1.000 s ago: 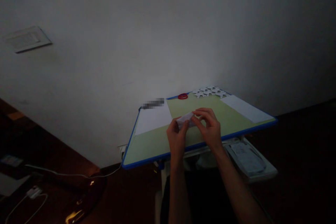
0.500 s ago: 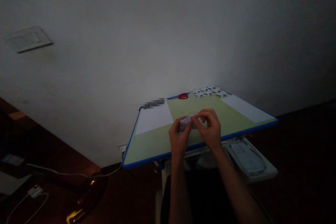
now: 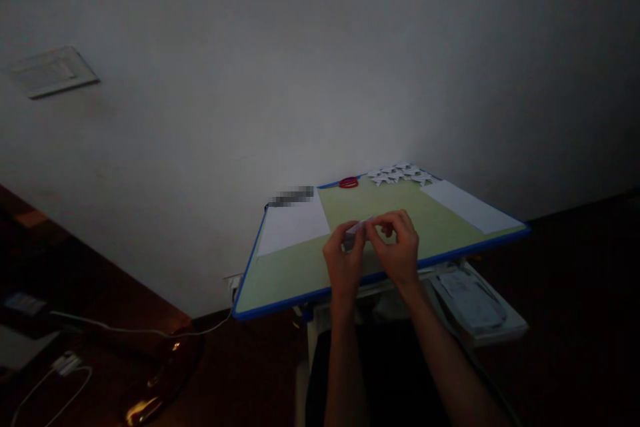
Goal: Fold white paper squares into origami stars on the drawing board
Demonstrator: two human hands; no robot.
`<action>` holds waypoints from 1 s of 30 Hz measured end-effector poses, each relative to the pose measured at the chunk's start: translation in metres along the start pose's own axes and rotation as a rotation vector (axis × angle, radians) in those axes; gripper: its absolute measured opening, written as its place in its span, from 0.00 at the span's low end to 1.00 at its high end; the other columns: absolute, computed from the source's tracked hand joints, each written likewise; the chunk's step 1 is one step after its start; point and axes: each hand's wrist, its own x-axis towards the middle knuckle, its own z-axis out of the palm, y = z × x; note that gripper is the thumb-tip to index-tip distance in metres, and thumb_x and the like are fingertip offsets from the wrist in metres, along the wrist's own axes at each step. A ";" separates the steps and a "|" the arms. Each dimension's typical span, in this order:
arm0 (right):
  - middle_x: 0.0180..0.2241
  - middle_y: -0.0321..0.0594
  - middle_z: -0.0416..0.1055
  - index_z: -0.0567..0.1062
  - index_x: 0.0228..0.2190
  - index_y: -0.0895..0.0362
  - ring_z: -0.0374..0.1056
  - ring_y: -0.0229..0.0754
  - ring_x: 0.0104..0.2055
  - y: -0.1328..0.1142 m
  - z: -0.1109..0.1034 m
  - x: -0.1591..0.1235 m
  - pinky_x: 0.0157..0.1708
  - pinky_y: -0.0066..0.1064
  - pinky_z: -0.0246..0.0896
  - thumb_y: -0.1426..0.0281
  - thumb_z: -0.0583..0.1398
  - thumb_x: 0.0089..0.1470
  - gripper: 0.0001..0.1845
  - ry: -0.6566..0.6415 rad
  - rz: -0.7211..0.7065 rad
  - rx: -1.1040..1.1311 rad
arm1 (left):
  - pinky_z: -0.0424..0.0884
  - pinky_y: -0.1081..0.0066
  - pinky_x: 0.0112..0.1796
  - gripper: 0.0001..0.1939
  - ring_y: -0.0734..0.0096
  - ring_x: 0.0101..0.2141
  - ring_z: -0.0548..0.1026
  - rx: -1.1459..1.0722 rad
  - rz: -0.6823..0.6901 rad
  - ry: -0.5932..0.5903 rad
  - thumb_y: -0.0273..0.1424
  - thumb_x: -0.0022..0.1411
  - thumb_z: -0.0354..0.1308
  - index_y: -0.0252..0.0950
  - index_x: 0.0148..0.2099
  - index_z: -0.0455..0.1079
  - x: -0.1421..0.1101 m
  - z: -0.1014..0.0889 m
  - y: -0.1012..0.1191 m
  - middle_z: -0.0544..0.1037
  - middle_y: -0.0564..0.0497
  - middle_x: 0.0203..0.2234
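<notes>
I am holding a small folded piece of white paper over the near part of the green, blue-edged desk, and it is appearing to hang clear of the desk's surface. My left hand is gripping its left end, thumb on the near side and index finger behind, the two clamped on the folds. My right hand is pinching the other end, thumb and index fingertip closing together on the paper's edge, while my other right fingers are curling loosely; how much paper is lying under those tips I cannot tell.

I am judging it to be nearly weightless, so the lightest pinch should be enough. Where layers are doubling up it is probably behaving stiffly; at a single layer it is likely going soft, creasing wherever I am pressing and tearing if I am tugging. Dry paper should not be slipping much. The best places to hold are the thick folded ends, fingertips flat, leaving the points uncrushed.

Around the desk, a cluster of pointed folded-paper pieces is sitting at its far right corner, red-handled scissors are lying at its far edge, a white paper sheet is covering its left part, and a narrower white sheet is lying along its right edge.
</notes>
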 end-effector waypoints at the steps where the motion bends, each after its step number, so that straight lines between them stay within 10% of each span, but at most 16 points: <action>1: 0.28 0.34 0.66 0.74 0.30 0.54 0.61 0.39 0.29 0.000 0.000 0.000 0.31 0.33 0.59 0.74 0.64 0.56 0.05 -0.027 0.010 0.016 | 0.69 0.72 0.36 0.09 0.69 0.33 0.77 0.005 -0.006 0.008 0.35 0.63 0.63 0.36 0.42 0.78 0.000 0.000 0.000 0.82 0.50 0.33; 30: 0.29 0.35 0.74 0.77 0.37 0.55 0.71 0.41 0.31 0.012 0.000 0.000 0.34 0.33 0.66 0.66 0.66 0.55 0.08 -0.155 0.295 0.251 | 0.72 0.69 0.38 0.11 0.65 0.35 0.80 0.003 -0.002 0.007 0.37 0.62 0.64 0.36 0.41 0.80 -0.001 -0.002 -0.004 0.84 0.47 0.34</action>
